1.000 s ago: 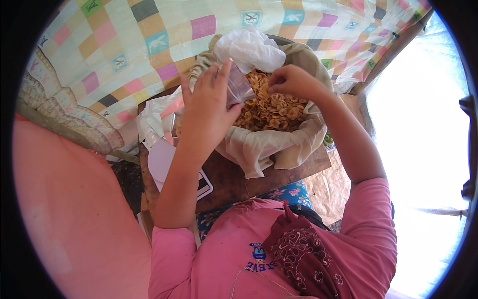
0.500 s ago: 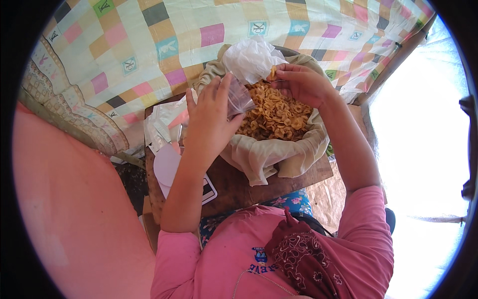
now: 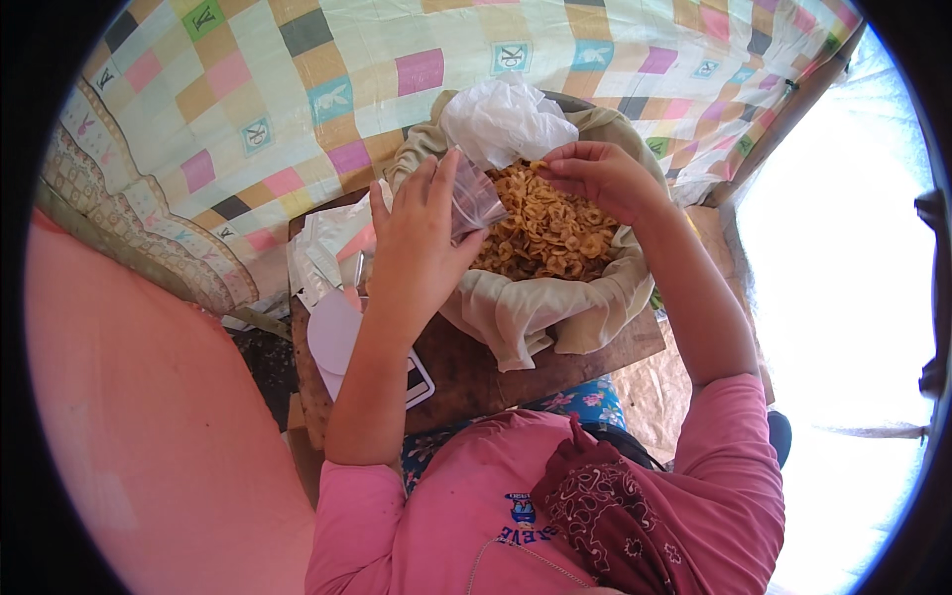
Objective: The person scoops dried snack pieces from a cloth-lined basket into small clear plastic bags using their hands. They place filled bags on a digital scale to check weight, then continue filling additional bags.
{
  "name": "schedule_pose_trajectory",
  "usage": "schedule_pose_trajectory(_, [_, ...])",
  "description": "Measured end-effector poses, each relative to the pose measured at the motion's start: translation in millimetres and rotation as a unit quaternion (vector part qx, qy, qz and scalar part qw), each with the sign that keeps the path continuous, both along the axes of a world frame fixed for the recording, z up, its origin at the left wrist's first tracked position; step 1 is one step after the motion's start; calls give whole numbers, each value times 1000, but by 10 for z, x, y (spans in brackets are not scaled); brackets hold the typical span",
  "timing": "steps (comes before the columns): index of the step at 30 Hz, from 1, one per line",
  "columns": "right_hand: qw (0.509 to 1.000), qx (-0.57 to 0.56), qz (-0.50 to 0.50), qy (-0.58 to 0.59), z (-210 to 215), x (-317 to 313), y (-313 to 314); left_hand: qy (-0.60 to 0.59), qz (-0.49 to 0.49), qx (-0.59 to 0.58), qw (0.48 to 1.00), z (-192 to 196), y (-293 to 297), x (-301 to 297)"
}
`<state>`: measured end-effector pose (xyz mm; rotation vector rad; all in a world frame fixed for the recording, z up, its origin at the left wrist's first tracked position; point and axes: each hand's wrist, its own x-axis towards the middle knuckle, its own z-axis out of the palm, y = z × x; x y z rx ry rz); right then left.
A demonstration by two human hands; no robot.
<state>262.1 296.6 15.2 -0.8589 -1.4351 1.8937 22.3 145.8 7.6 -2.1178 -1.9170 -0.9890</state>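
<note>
My left hand [image 3: 421, 218] grips a small clear plastic bag [image 3: 478, 201], held tilted over the left side of a cloth-lined basin. Golden-brown banana chips [image 3: 555, 233] fill that basin, and its beige cloth lining [image 3: 516, 307] drapes over the near rim. Above the heap, at its far side, my right hand [image 3: 607, 178] is closed in a pinch on a chip [image 3: 538, 167] at the fingertips. What lies inside the bag is mostly hidden by my left hand.
Crumpled white plastic [image 3: 506, 117] sits at the basin's far edge. A white kitchen scale [image 3: 335, 332] with a round plate stands under my left forearm on the wooden table [image 3: 466, 362]. Plastic packets [image 3: 322, 243] lie at the table's left. A checkered plastic sheet [image 3: 377, 89] hangs behind.
My right hand has shifted slightly to the right and down, its fingers now pinching lower over the chips. My left hand and the bag stay almost in place.
</note>
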Motion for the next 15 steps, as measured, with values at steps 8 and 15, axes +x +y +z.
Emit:
schedule_pose_trajectory(8, [1000,7,0,11,-34,-43,-55,6,-9,-7,1000,7,-9,5])
schedule_pose_trajectory(15, [994,104,12,-29,98,-213,-281,42,-42,-17,998,36,-12,153])
